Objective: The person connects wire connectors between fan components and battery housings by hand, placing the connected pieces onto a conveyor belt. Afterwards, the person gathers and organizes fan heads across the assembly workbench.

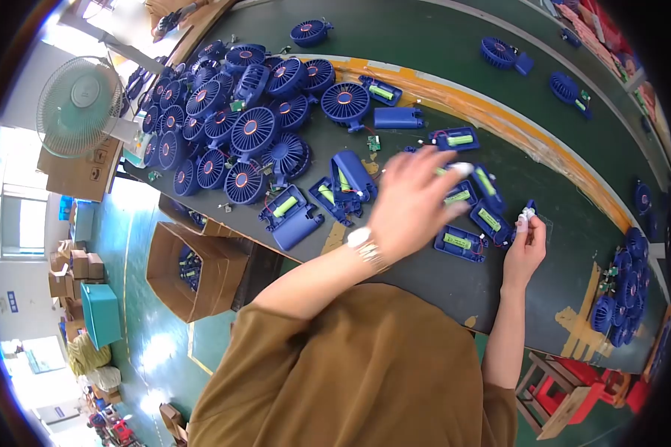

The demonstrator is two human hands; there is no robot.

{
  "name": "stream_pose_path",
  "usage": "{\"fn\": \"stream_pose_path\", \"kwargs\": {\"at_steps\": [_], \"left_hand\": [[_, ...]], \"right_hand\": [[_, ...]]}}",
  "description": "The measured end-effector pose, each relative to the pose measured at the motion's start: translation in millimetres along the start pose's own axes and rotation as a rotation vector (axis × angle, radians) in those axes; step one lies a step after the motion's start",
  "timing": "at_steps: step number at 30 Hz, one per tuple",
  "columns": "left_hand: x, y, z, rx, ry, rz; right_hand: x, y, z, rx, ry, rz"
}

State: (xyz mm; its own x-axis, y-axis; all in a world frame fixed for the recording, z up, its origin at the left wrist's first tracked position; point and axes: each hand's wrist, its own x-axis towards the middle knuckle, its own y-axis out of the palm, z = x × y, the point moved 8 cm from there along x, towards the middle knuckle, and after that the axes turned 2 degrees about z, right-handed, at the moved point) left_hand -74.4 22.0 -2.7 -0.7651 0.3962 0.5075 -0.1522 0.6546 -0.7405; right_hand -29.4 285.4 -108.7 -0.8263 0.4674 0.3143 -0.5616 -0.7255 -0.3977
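Observation:
My left hand [414, 197], with a watch and bracelet at the wrist, reaches over a cluster of blue battery housings. Its fingers are spread, slightly blurred, and one tip has a white cover. No held thing shows in it. Under and beside its fingers lie open housings with green cells, such as one battery housing [489, 219] and another battery housing [459, 243]. To the right, my right hand [525, 249] is closed in a pinch, with white covers on its fingertips. A small dark blue plastic part [531, 203] sticks up from the pinch; most of it is hidden.
A large heap of blue fan heads [253, 130] covers the bench's left part. More fan heads [626, 298] are piled at the right end. Behind an orange-taped edge [499, 130], a green belt [417, 45] carries several fans. A cardboard box [194, 272] stands below the bench.

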Motion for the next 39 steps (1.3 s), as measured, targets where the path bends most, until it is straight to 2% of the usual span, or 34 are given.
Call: {"fn": "stream_pose_path", "kwargs": {"at_steps": [1,3,5,6,8,10,11,12,17,20,21,22,24,25,26,28,30,31,34,37,39], "left_hand": [[-12,-31,10,0.053,-0.051,-0.013],[-54,-74,47,0.361,-0.286,-0.076],[-112,-79,98,0.644,-0.566,0.043],[-142,-69,122,0.622,-0.731,0.132],[-144,-55,115,0.658,-0.750,0.188],[-122,-37,98,0.573,-0.703,0.146],[-107,-25,85,0.514,-0.678,0.152],[-94,-11,69,0.489,-0.569,0.133],[-31,64,3,0.143,-0.235,0.106],[-1,104,-34,-0.258,-0.086,0.072],[9,94,-40,-0.237,-0.023,0.078],[20,78,-44,-0.220,0.039,0.089],[36,23,3,-0.224,-0.062,-0.058],[37,0,35,-0.058,-0.085,-0.165],[34,-19,69,0.111,-0.109,-0.267],[25,-9,130,0.220,-0.117,-0.060],[19,1,137,0.214,-0.013,0.110],[20,7,137,0.215,0.042,0.188],[16,10,138,0.261,-0.094,0.331],[11,7,135,0.222,-0.056,0.233],[7,7,138,0.165,-0.062,0.212]], "right_hand": [[0,-1,5,0.021,-0.020,-0.020],[-4,-3,22,0.058,-0.058,-0.068],[-17,-5,54,-0.097,-0.286,-0.052],[-26,-1,72,-0.175,-0.401,-0.032],[-45,28,107,-0.309,-0.662,0.097],[-58,66,113,-0.350,-0.747,0.308],[-61,75,113,-0.490,-0.750,0.395],[-60,75,111,-0.519,-0.745,0.396],[-27,42,75,-0.683,-0.675,0.282],[3,2,37,-0.778,-0.574,0.138],[14,-14,25,-0.759,-0.563,0.065],[26,-31,6,-0.762,-0.434,0.030],[29,-70,-2,-0.484,-0.251,-0.221],[24,-77,14,-0.342,-0.103,-0.285],[15,-70,38,-0.347,-0.188,-0.269],[-14,-53,79,-0.363,-0.337,-0.229],[-38,4,133,-0.440,-0.633,0.045],[-47,31,143,-0.392,-0.682,0.151],[-70,94,149,-0.301,-0.706,0.483],[-70,108,126,-0.403,-0.699,0.549],[-49,92,111,-0.416,-0.581,0.464]]}}
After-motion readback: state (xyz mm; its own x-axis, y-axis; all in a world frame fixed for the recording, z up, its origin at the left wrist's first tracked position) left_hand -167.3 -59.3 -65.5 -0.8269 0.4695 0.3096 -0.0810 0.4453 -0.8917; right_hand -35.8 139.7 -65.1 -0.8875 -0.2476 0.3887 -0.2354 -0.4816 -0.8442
